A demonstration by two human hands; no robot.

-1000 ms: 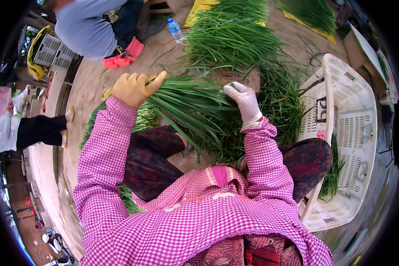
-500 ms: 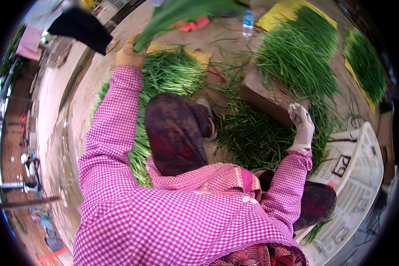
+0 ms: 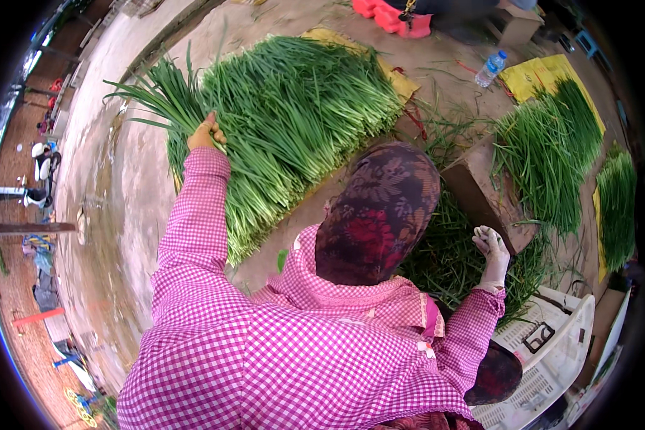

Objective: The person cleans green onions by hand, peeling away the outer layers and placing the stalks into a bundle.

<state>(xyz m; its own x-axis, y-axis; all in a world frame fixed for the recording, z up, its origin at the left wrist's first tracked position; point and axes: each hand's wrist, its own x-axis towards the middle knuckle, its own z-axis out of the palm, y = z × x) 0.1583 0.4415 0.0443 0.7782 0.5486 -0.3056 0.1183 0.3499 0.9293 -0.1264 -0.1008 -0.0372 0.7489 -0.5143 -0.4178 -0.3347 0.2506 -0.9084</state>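
Observation:
My left hand [image 3: 208, 134], reaching to the far left, is closed round the lower end of a bunch of garlic chives [image 3: 166, 97]. The long green leaves fan out to the left. Beside it spreads a broad pile of garlic chives [image 3: 301, 107], pale stems toward my knees. My right hand [image 3: 491, 251], in a whitish glove, hovers over loose dark green trimmings [image 3: 437, 251] near a brown block [image 3: 484, 190]. Its fingers are curled together; what they hold, if anything, I cannot make out.
More chives [image 3: 552, 150] lie on the block and a yellow sheet [image 3: 537, 75] at right, with another heap [image 3: 616, 201] beyond. A water bottle [image 3: 491, 68] stands behind. A white plastic crate [image 3: 552, 351] sits by my right knee. Red plastic [image 3: 394, 16] lies at the back.
The bunch in my left hand has come down from the air onto the left edge of the pile. The view has swung left; my right hand stays over the trimmings.

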